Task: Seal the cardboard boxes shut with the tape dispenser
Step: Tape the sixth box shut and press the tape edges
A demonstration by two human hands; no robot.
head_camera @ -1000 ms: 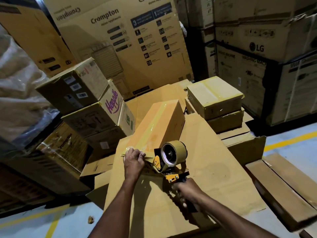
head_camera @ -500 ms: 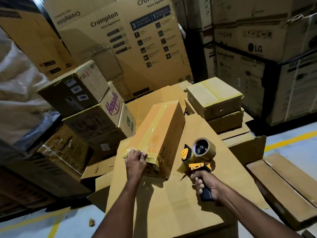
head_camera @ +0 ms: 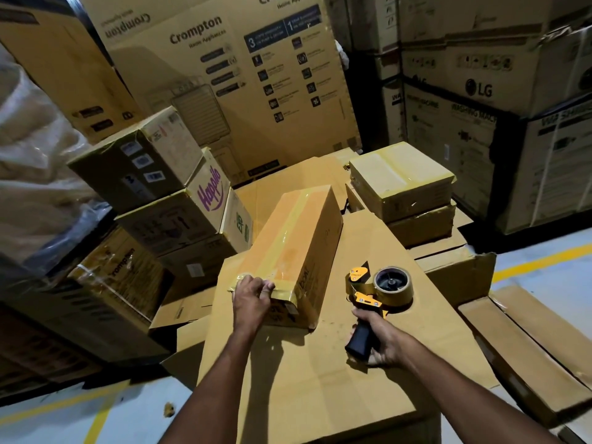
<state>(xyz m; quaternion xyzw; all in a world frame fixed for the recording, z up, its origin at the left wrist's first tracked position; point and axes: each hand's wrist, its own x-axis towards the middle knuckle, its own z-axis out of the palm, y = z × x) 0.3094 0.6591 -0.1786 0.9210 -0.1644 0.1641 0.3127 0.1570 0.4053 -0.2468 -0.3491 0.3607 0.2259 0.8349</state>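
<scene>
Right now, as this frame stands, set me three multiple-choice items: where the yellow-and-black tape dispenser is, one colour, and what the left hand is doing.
1. Where is the yellow-and-black tape dispenser relative to the long tape-wrapped cardboard box? A on top of it; B to its right, apart from it; C behind it.
2. What colour is the dispenser's handle? A black; B white; C red.
3. What is the left hand doing? A hanging free; B holding the dispenser; C gripping the box's near end.
Answers: B, flat cardboard sheet shows between them; A, the grip in the right hand is black; C, its fingers curl over the near top edge.
</scene>
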